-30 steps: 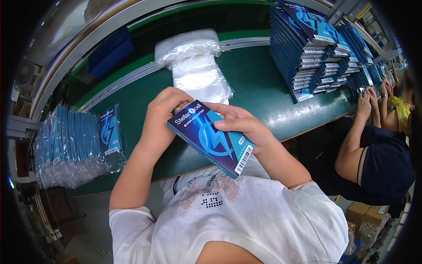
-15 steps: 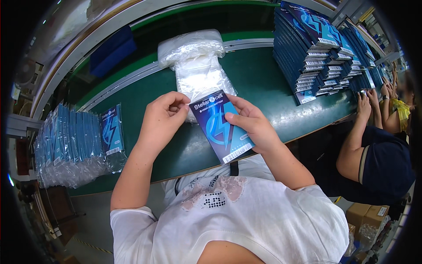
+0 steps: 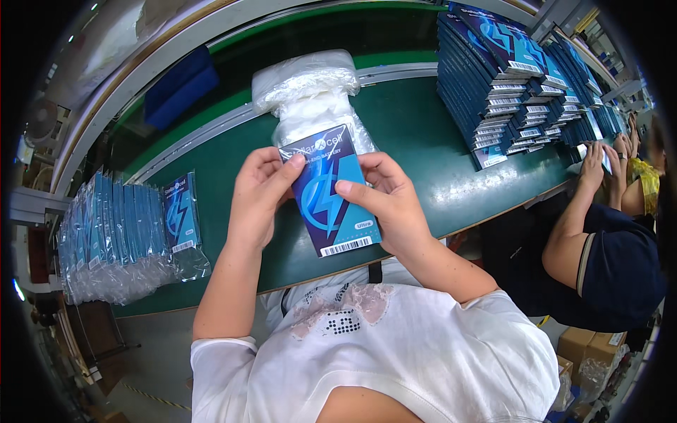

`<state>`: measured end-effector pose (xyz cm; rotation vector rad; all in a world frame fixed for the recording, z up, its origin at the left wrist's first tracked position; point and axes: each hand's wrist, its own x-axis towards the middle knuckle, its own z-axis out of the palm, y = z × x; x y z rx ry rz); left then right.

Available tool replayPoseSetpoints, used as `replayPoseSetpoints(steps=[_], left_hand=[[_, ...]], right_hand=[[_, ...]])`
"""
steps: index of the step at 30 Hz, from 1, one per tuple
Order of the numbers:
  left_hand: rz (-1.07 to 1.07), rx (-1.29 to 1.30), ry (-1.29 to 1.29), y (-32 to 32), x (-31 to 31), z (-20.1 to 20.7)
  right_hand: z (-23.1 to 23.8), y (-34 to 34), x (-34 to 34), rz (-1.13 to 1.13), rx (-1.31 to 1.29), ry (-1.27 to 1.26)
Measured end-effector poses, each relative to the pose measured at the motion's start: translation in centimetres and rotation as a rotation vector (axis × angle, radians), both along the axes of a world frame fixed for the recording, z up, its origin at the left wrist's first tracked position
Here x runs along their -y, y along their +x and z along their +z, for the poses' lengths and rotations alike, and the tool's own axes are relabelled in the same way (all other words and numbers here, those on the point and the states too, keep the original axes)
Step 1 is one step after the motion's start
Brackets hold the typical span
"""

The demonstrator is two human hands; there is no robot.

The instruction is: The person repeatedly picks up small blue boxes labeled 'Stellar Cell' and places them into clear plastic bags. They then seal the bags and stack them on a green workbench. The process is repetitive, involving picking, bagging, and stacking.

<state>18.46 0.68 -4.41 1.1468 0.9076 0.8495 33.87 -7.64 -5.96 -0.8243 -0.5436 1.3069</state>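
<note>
A flat battery box [image 3: 328, 201] in dark and light blue, with a lightning design, is held up over the table by both hands. My left hand [image 3: 262, 185] is closed on its upper left edge, thumb on the front. My right hand [image 3: 386, 197] grips its right side, thumb across the face and fingers behind. Just past the box lies a pile of clear plastic bags [image 3: 307, 83], whose near end the box partly hides. Nearest my left arm, on the table's left, stands a row of bagged battery boxes [image 3: 127, 222].
Tall stacks of blue boxes [image 3: 486, 84] fill the far right of the green table [image 3: 409, 120]. A blue bin [image 3: 182, 84] sits beyond the rail at the back left. At right, co-workers' arms [image 3: 575, 190] reach over the table edge. Brown cartons [image 3: 591, 345] stand on the floor.
The box has shifted left and turned more upright, its front facing me more squarely. My left hand has gone from a pinch at the top corner to a fuller grip on the left edge.
</note>
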Motion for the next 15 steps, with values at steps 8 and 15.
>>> replayPoseSetpoints(steps=[8,15], left_hand=[[-0.003,0.474,-0.184,0.3,-0.4,0.2],[-0.150,0.525,-0.402,0.9,2.5,1.5]], right_hand=[[-0.9,0.2,-0.1,0.232,0.279,-0.126],[3.5,2.2,1.5,0.058,1.077,0.232]])
